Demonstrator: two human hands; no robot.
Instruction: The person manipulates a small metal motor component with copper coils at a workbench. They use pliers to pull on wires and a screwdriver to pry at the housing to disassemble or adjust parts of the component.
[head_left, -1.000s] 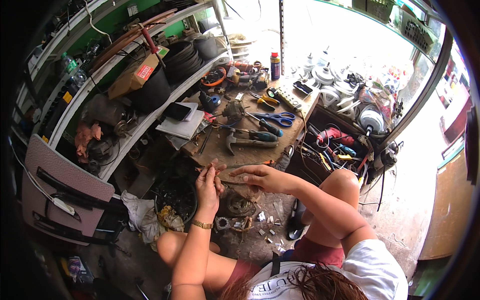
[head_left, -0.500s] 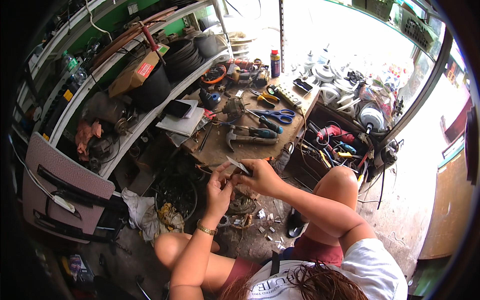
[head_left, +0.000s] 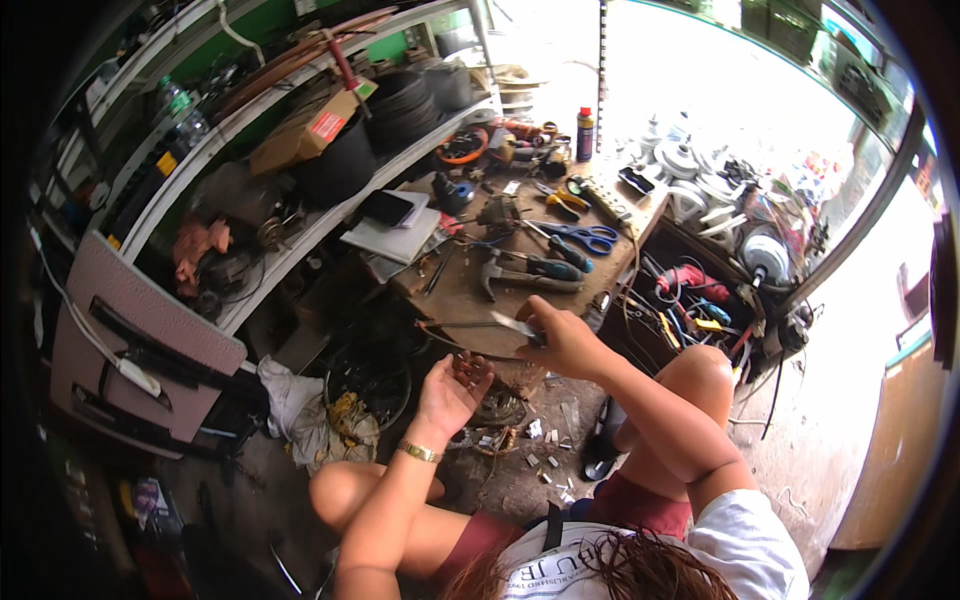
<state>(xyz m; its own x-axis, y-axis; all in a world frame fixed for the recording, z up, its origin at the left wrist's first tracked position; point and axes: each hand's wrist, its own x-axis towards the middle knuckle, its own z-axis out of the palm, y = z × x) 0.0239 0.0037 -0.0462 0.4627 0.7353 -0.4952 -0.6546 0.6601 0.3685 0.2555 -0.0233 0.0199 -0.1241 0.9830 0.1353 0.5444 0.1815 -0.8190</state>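
My right hand (head_left: 572,342) is closed around a small knife (head_left: 515,326), held over the near edge of the workbench. Its pale blade points left and away from me. Lower and to the left, my left hand (head_left: 450,392) is turned palm up with fingers loosely curled and apart. Dark marks show on those fingers; whether a tiny bit lies among them is too small to tell. Beneath the hands a round coil-like part (head_left: 500,408) sits near the floor, with several small white pieces (head_left: 548,462) scattered beside it.
The wooden workbench (head_left: 480,320) carries a hammer (head_left: 525,272), blue-handled scissors (head_left: 585,237), yellow pliers (head_left: 565,203) and a spray can (head_left: 585,135). An open drawer of tools (head_left: 690,290) stands at right. A black basin (head_left: 370,385) and rags (head_left: 295,405) lie left.
My hands have come apart. The right one moved up and rightward with the knife, while the left dropped slightly and opened. The whole view has shifted a little.
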